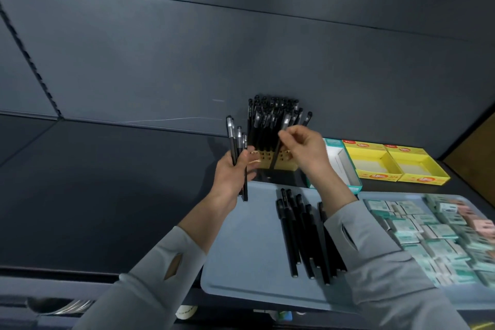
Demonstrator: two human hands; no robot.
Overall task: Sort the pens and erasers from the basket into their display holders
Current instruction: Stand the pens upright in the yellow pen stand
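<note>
"Pens (pixel 300 236), black, capped, loose lot. Where?"

"Floor of the blue basket (pixel 241 262), side by side, long axes running away from the person. Second lot: bundle of pens (pixel 237 139) clenched in the left grip (pixel 235 166), upright, just left of the pen holder (pixel 285 161)."

"Right grip?"

"Right grip (pixel 302 147) pinches a single pen (pixel 274 158), near-vertical, cap up, lower end at the holder's tan grid, in front of the standing pens (pixel 270 115). Seated in a hole or not: cannot tell."

"Relation that counts?"

"The holder lies just below the right grip. The pen's long axis leans, top to the right. My judgement: straighten, then lower. The left-grip bundle is the nearer supply for the next pen."

"Erasers?"

"Erasers (pixel 428 230), boxed, heaped at the basket's right end. Yellow display boxes (pixel 375 166) stand behind on the bench."
</note>
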